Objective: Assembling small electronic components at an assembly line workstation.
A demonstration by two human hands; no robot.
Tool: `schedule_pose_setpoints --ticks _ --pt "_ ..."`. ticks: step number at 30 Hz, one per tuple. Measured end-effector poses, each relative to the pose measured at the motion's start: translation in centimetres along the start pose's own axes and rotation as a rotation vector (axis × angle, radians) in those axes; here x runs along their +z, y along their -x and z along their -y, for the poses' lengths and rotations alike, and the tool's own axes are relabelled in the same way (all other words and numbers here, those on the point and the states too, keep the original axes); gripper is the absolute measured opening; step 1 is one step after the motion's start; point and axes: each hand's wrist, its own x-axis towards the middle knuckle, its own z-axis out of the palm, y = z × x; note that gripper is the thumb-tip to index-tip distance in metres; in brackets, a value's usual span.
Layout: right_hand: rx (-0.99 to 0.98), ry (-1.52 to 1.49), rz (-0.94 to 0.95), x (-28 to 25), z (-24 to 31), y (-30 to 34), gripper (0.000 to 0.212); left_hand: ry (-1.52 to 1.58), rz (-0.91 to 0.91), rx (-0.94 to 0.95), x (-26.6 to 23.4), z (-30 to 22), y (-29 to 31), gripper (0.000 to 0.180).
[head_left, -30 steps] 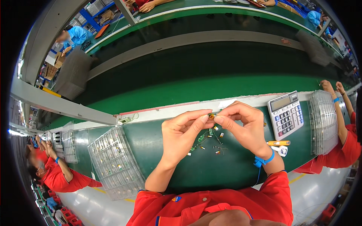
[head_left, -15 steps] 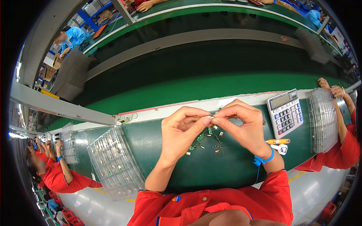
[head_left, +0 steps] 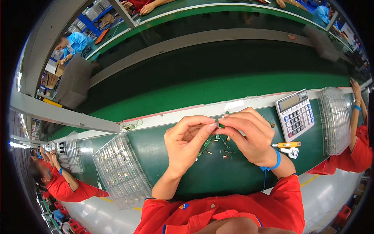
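Observation:
Over the green bench, both hands meet at the fingertips. Between the thumb and fingers of my left hand (head_left: pixel 187 142) is a small silvery piece, its kind too small to tell. My right hand (head_left: pixel 249 134), with a blue wrist strap, pinches a small green circuit board (head_left: pixel 221 125) against that piece. Below the hands lie several loose little circuit boards with wires and small metal-and-yellow parts (head_left: pixel 225 156) on the bench top (head_left: pixel 198 177). Part of this pile is hidden by my hands.
A clear compartment tray (head_left: pixel 120 169) of small parts lies on the left. To the right are a calculator (head_left: pixel 295 115), an orange-handled tool (head_left: pixel 289 144), a white tool (head_left: pixel 290 152) and stacked clear trays (head_left: pixel 334 121). Beyond the pale ledge runs a green conveyor (head_left: pixel 187 93). Co-workers sit on both sides.
My fingertips have shifted slightly, and the green board and silvery piece between them now show more plainly. On the right, a co-worker's hands have moved away from the stacked trays.

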Motion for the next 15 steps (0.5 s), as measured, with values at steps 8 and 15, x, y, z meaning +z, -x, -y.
schedule_pose_setpoints --ticks 8,15 --pt "-0.064 -0.010 -0.038 0.02 -0.04 -0.06 0.028 0.055 0.055 0.025 -0.29 0.06 0.10 0.013" --pt "-0.087 -0.017 -0.056 0.13 0.01 0.03 0.028 0.063 0.102 0.038 -0.41 -0.66 0.12 0.011"
